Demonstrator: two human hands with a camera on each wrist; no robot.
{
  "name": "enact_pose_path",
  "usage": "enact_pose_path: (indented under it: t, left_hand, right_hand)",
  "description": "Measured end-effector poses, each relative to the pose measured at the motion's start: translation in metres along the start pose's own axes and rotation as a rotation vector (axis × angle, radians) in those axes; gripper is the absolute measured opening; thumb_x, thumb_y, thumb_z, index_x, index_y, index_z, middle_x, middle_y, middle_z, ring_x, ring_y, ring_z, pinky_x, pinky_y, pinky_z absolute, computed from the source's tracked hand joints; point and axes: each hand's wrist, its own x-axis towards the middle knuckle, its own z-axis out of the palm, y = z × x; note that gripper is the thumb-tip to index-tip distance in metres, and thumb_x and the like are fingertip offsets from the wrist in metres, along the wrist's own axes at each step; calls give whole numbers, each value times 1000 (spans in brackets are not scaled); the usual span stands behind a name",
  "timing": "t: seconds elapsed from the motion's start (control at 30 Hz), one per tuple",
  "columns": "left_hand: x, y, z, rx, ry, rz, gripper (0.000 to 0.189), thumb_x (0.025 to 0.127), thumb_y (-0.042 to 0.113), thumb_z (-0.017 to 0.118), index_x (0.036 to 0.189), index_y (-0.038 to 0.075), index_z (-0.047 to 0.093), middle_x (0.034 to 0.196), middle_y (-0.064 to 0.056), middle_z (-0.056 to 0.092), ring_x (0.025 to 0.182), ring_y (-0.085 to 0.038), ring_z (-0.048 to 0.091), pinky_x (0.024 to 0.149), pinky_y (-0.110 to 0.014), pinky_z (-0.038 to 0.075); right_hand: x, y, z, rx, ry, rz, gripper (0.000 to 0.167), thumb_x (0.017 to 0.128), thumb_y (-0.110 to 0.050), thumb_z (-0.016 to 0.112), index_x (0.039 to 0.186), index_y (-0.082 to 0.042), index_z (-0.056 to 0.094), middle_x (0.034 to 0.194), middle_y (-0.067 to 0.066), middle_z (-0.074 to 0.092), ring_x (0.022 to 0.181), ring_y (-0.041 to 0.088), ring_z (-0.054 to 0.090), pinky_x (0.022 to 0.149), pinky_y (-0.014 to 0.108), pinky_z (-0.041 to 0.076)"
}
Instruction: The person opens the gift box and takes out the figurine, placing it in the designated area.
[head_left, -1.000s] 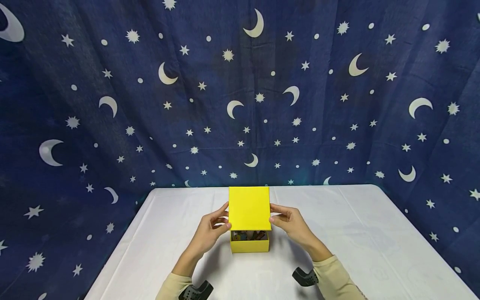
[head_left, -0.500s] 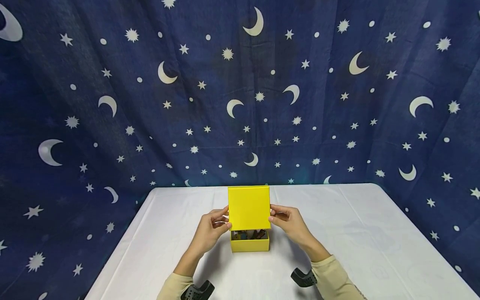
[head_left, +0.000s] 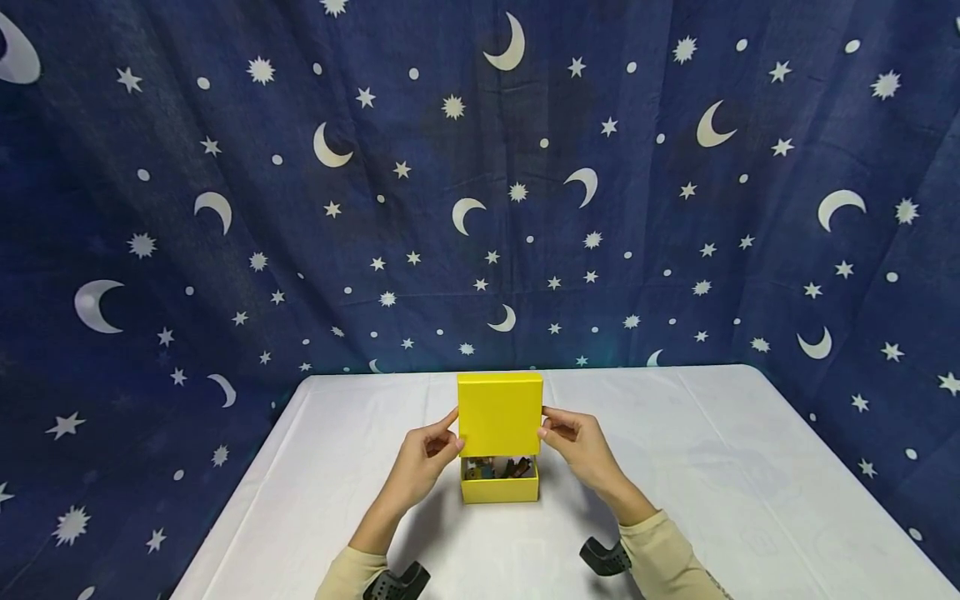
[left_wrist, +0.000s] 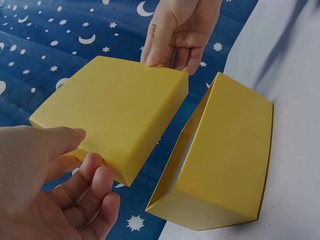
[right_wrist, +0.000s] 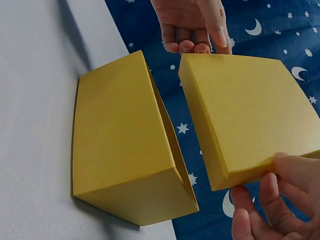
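A square yellow box lid (head_left: 500,417) is raised above the yellow box (head_left: 500,492), tilted and apart from it. My left hand (head_left: 420,460) pinches the lid's left side between thumb and fingers. On the opposite side my right hand (head_left: 582,446) pinches it the same way. Under the lid's near edge, small mixed items (head_left: 502,468) show inside the box, too small to tell their kind. In the left wrist view a clear gap parts the lid (left_wrist: 115,105) from the box (left_wrist: 225,155). The right wrist view shows the same gap.
A white cloth (head_left: 360,467) covers the table under the box. Behind the table hangs a dark blue curtain (head_left: 420,317) with moons and stars. Black wrist devices (head_left: 397,581) sit at both sleeves.
The lid has tilted slightly and its near edge is a little higher, so more of the box's inside shows. Both hands keep their grip. The box stays in place.
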Motion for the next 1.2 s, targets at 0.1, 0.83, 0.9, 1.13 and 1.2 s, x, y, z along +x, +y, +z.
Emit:
enact_pose_path:
  t: [0.1, 0.83, 0.9, 1.13, 1.2]
  left_hand:
    - [0, 0, 0, 3, -8, -4, 50, 99, 12, 64, 147, 3, 51, 92, -13, 72, 80, -21, 65, 73, -18, 53]
    - [-2, -1, 1, -32, -47, 1, 48, 105, 19, 55, 147, -2, 48, 115, -23, 74, 107, -41, 70, 101, -40, 56]
    - [-2, -1, 0, -35, -43, -2, 47, 106, 19, 53, 147, -2, 49, 114, -25, 73, 105, -41, 70, 100, -42, 56]
    - [-1, 0, -2, -18, -16, -9, 46, 106, 21, 53, 148, 2, 50, 124, -21, 71, 97, -28, 71, 92, -33, 59]
    - [0, 0, -2, -18, 2, -28, 45, 106, 22, 53, 148, 6, 51, 127, -18, 70, 94, -21, 70, 89, -25, 57]
  right_hand:
    - [0, 0, 0, -5, 39, 11, 38, 98, -6, 65, 132, 11, 61, 107, 21, 72, 92, 6, 68, 87, 15, 54]
    - [1, 2, -3, 27, 10, -23, 45, 97, -9, 66, 137, 9, 57, 110, 25, 75, 96, 5, 72, 92, 21, 56]
    - [0, 3, -5, 38, -18, -31, 46, 97, -10, 66, 138, 8, 56, 112, 25, 74, 98, 4, 72, 92, 20, 55]
    - [1, 2, -10, 49, -83, -29, 44, 101, -6, 58, 142, 9, 52, 122, 31, 68, 92, 0, 69, 88, 17, 55]
    - [1, 1, -11, 45, -94, -5, 42, 103, -7, 54, 143, 7, 52, 128, 31, 65, 90, 1, 68, 85, 18, 56]
